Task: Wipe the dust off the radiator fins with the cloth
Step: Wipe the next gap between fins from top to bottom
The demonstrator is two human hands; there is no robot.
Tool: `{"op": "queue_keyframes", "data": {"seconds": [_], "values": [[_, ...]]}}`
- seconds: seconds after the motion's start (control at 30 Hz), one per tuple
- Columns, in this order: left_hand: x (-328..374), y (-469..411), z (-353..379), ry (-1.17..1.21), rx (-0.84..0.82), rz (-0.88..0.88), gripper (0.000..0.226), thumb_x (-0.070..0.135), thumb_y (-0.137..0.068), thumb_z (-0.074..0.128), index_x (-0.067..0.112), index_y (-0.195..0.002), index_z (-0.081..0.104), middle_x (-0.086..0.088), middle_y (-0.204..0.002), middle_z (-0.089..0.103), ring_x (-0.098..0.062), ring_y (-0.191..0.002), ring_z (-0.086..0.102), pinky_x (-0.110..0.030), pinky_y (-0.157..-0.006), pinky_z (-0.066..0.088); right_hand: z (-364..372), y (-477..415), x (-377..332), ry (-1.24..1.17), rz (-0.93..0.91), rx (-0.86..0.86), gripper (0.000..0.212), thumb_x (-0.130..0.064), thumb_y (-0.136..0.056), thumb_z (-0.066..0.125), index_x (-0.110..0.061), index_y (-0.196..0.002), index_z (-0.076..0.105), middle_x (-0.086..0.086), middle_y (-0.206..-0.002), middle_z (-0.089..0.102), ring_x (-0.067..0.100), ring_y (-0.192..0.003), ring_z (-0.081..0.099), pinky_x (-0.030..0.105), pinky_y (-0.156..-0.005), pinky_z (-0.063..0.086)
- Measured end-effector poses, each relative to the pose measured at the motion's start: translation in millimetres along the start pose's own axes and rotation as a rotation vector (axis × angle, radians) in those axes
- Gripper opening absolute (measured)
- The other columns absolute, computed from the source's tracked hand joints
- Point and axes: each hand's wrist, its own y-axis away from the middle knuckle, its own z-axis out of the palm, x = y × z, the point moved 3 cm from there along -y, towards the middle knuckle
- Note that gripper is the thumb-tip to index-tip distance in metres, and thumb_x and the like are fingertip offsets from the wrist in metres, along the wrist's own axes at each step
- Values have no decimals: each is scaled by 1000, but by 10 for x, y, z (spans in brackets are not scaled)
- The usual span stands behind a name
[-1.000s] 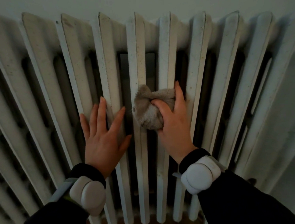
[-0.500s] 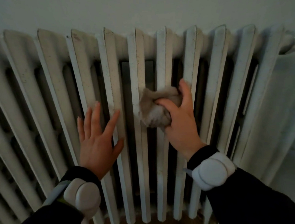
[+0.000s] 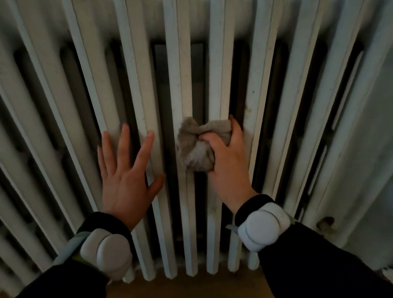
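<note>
Against the radiator (image 3: pixel 138 82), cloth (image 3: pixel 196 146) has slid lower.

Right hand (image 3: pixel 227 160) slid cloth (image 3: pixel 195 149) lower down fins.

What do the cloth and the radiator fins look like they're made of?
Cloth: soft, fuzzy beige fabric, probably terry or fleece; it bunches in the right hand.
Radiator fins: rigid, likely cast metal under matt off-white paint, speckled with dark spots.
</note>
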Motion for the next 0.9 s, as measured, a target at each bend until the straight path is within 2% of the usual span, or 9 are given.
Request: {"op": "queue_keyframes", "data": {"seconds": [0.17,0.4,0.57,0.7,0.77,0.83,0.9], "values": [[-23,124,99,-19,-14,9,92,35,-75,69,28,-149,16,-13,-156,16,-41,-141,-11,-59,-112,0,109,134,84,5,18,-3,46,-7,-74,76,-21,-115,61,22,-150,21,37,-138,26,38,-113,26],[-4,134,130,-3,11,7,90,32,-77,70,28,-149,17,-9,-156,21,-45,-141,-8,-60,-113,-3,137,190,117,-20,20,-6,45,-6,-73,76,-19,-114,61,24,-150,21,38,-138,26,40,-114,26],[14,187,147,8,-4,-4,88,30,-78,71,26,-149,19,-10,-156,21,-45,-141,-8,-61,-113,-1,219,327,186,-2,23,-33,45,-6,-72,76,-20,-112,61,23,-150,22,39,-137,28,48,-111,34],[14,280,181,8,-46,-13,90,31,-77,70,28,-149,16,-10,-157,19,-41,-142,-12,-61,-113,0,304,453,266,3,22,-55,42,-10,-77,74,-21,-115,59,20,-153,19,36,-139,26,46,-112,33],[13,329,189,-1,-76,-19,91,33,-77,69,30,-150,14,-9,-157,18,-40,-142,-12,-61,-113,0,347,525,317,-47,80,-51,53,-5,-77,71,-17,-126,54,20,-151,24,38,-137,30,50,-110,34],[14,368,186,-13,-112,-21,93,34,-76,68,31,-150,12,-9,-157,18,-40,-142,-11,-61,-113,1,368,586,353,-100,143,-62,70,3,-75,66,-14,-139,40,20,-149,28,41,-133,35,57,-103,39],[9,389,158,-15,-130,-24,90,35,-77,66,31,-150,13,-9,-156,21,-41,-142,-7,-62,-113,3,361,621,352,-98,127,-106,67,2,-77,66,-20,-136,42,18,-151,23,39,-136,31,56,-105,37]]}}
